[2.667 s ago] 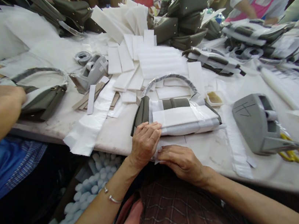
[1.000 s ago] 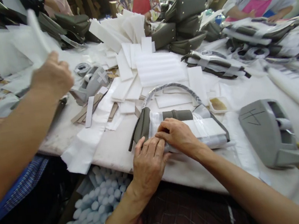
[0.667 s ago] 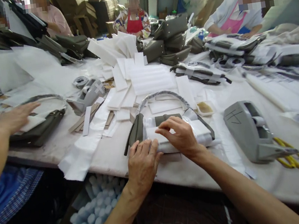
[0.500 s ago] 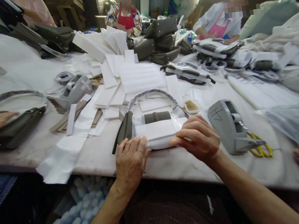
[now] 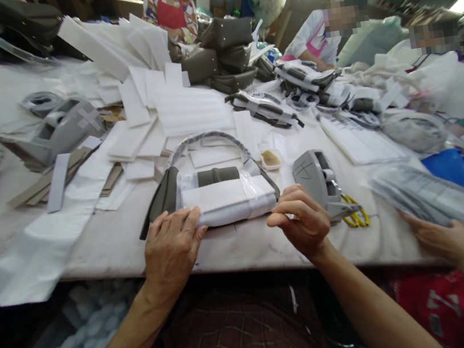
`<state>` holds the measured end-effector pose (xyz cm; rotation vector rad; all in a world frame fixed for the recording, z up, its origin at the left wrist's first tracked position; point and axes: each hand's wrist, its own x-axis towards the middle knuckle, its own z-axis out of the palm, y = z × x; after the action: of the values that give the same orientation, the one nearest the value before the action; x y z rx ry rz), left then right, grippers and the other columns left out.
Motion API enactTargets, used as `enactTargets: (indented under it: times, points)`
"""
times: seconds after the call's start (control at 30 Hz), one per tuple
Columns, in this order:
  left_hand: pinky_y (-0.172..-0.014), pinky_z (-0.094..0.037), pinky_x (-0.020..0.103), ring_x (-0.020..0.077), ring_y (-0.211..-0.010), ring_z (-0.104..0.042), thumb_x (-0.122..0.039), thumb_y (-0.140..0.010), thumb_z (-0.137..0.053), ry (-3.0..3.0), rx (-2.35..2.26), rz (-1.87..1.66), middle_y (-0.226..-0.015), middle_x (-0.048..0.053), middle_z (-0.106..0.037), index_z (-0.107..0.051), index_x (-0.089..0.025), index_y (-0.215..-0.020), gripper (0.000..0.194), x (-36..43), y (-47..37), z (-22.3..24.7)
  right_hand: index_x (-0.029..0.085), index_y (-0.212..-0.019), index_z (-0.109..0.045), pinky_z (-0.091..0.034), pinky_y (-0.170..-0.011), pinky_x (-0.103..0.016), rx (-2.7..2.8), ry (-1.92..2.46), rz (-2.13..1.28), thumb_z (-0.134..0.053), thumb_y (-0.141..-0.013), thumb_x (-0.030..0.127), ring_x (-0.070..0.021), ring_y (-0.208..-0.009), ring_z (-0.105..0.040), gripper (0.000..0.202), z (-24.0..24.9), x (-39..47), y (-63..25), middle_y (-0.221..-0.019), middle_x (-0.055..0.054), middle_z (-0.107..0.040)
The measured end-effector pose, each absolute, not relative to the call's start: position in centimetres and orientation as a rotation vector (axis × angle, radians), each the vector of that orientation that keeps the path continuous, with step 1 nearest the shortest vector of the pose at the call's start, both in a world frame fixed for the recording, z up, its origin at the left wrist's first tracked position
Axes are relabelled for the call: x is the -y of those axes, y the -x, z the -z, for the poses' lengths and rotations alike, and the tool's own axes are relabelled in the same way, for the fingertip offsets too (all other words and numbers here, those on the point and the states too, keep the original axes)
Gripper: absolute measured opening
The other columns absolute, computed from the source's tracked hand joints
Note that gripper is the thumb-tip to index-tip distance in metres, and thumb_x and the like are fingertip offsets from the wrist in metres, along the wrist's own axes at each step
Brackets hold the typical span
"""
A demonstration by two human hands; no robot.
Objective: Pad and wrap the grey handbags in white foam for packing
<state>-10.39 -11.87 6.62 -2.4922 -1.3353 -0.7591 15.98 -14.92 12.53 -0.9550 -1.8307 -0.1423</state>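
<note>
Olive-grey leather handbag wrapped in white foam sheet and clear plastic (image 5: pixel 222 195) lies on white table (image 5: pixel 107 243), near edge. Left hand (image 5: pixel 171 249) flat, grip wide, pressing bag's left end. Right hand (image 5: pixel 303 221) grip narrow, pinching wrap at right end, grey tape dispenser (image 5: pixel 317 182) just beside.

A dark green bag (image 5: pixel 166 193) is wearing white paper (image 5: pixel 224 195) around its middle. A grey tape holder (image 5: pixel 316 176) is sitting by yellow scissors (image 5: pixel 355 215). White sheets (image 5: pixel 192 109) are covering the pale table (image 5: pixel 107 243). Brown checked cloth (image 5: pixel 246 333) is showing below, and something bright blue (image 5: pixel 451 166) is lying far right.
</note>
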Motion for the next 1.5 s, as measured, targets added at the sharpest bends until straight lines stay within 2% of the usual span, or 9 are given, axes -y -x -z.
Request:
enactTargets:
  times: [0.37,0.53,0.67,0.77,0.87,0.97,1.17,1.33,1.5]
  points:
    - [-0.100,-0.041,0.043,0.0259,-0.099,-0.063,-0.031,-0.097,-0.055,2.503,1.351,0.744,-0.110,0.009,-0.070,-0.063,-0.015,-0.123,0.031,11.8,10.3,-6.8,0.021,-0.081,-0.064,-0.050,-0.064,-0.034,1.750,1.012,0.037,-0.068,-0.090,0.028,-0.0161,-0.064,-0.055,0.012,-11.1,15.6,-16.1,-0.068,-0.001,-0.059]
    - [-0.103,-0.039,0.046,0.0266,-0.099,-0.064,-0.032,-0.098,-0.053,2.510,1.324,0.753,-0.110,0.010,-0.070,-0.062,-0.015,-0.124,0.033,11.5,10.3,-6.8,0.020,-0.095,-0.067,-0.051,-0.074,-0.035,1.653,1.301,0.198,-0.056,-0.093,0.018,-0.0190,-0.080,-0.063,0.011,-12.6,17.1,-19.5,-0.085,-0.005,-0.066]
    - [-0.105,-0.037,0.050,0.0285,-0.099,-0.064,-0.032,-0.098,-0.050,2.501,1.290,0.772,-0.110,0.011,-0.070,-0.061,-0.015,-0.126,0.034,11.3,10.5,-6.7,0.019,-0.085,-0.065,-0.050,-0.074,-0.034,1.117,1.699,0.241,-0.052,-0.094,0.033,-0.0186,-0.075,-0.063,0.021,-13.9,19.2,-25.8,-0.078,-0.003,-0.066]
    - [-0.104,-0.038,0.051,0.0297,-0.098,-0.064,-0.033,-0.099,-0.048,2.509,1.258,0.778,-0.109,0.012,-0.070,-0.061,-0.015,-0.126,0.035,11.1,10.6,-6.6,0.019,-0.077,-0.065,-0.047,-0.072,-0.032,0.888,1.979,0.054,-0.054,-0.088,0.041,-0.0191,-0.072,-0.061,0.028,-13.9,20.4,-30.3,-0.071,-0.002,-0.066]
    - [-0.105,-0.037,0.052,0.0304,-0.098,-0.065,-0.033,-0.099,-0.048,2.508,1.256,0.768,-0.109,0.013,-0.070,-0.061,-0.014,-0.127,0.036,11.2,10.7,-6.7,0.017,-0.079,-0.071,-0.047,-0.078,-0.034,0.868,2.154,-0.264,-0.056,-0.083,0.053,-0.0219,-0.080,-0.064,0.039,-12.9,20.6,-32.8,-0.079,-0.006,-0.072]
    - [-0.106,-0.036,0.053,0.0312,-0.099,-0.065,-0.033,-0.099,-0.048,2.506,1.275,0.741,-0.110,0.014,-0.070,-0.061,-0.014,-0.127,0.037,11.3,10.6,-6.8,0.016,-0.081,-0.074,-0.047,-0.078,-0.033,0.832,2.090,-0.480,-0.062,-0.076,0.062,-0.0218,-0.081,-0.065,0.048,-11.5,20.1,-33.6,-0.082,-0.007,-0.074]
    - [-0.107,-0.035,0.052,0.0302,-0.102,-0.065,-0.033,-0.099,-0.048,2.510,1.324,0.757,-0.112,0.012,-0.070,-0.064,-0.016,-0.125,0.035,11.4,10.5,-6.7,0.016,-0.069,-0.070,-0.048,-0.063,-0.029,0.676,1.843,-0.396,-0.082,-0.057,0.053,-0.0164,-0.063,-0.059,0.041,-11.5,19.7,-32.2,-0.066,-0.003,-0.068]
    - [-0.107,-0.037,0.053,0.0291,-0.102,-0.065,-0.031,-0.098,-0.051,2.523,1.362,0.758,-0.111,0.012,-0.071,-0.064,-0.018,-0.123,0.032,11.5,10.4,-6.8,0.018,-0.077,-0.068,-0.047,-0.062,-0.029,0.608,1.775,-0.198,-0.080,-0.063,0.052,-0.0143,-0.062,-0.057,0.039,-12.5,22.2,-30.4,-0.065,0.001,-0.064]
    - [-0.109,-0.036,0.052,0.0257,-0.108,-0.064,-0.030,-0.097,-0.055,2.541,1.436,0.768,-0.112,0.010,-0.070,-0.064,-0.020,-0.123,0.029,11.9,10.2,-6.8,0.023,-0.068,-0.061,-0.042,-0.050,-0.035,0.588,1.883,-0.287,-0.076,-0.063,0.058,-0.0176,-0.053,-0.052,0.039,-9.3,25.6,-30.3,-0.059,0.000,-0.056]
